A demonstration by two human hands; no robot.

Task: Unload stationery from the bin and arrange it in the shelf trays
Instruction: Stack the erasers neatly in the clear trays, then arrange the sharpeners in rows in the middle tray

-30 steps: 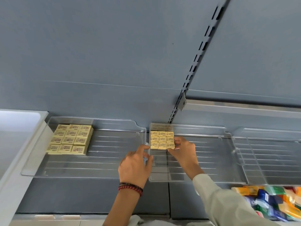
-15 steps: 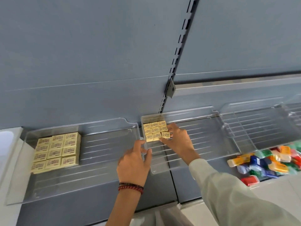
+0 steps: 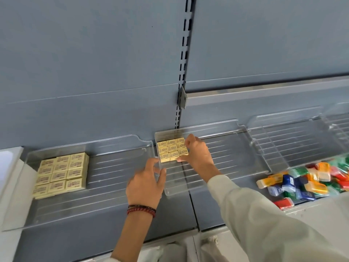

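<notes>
A block of small yellow packs (image 3: 171, 150) lies in the back left corner of the middle clear tray (image 3: 222, 154). My right hand (image 3: 198, 154) is at the block's right edge, with fingers and thumb curled against the packs there. My left hand (image 3: 145, 184) holds the front left wall of the middle tray, thumb over its rim. A larger block of yellow packs (image 3: 62, 173) fills the left end of the left clear tray (image 3: 113, 178).
A bin of mixed coloured stationery packs (image 3: 309, 181) sits at the lower right. More clear trays (image 3: 294, 140) stand to the right on the shelf. A slotted upright (image 3: 186, 59) runs up the blue back panel. A white surface (image 3: 9, 167) borders the left.
The view has swung left and down, so the bin shows more. My right hand has stayed at the small block's right edge, pressing the packs together. My left hand stays on the tray wall.
</notes>
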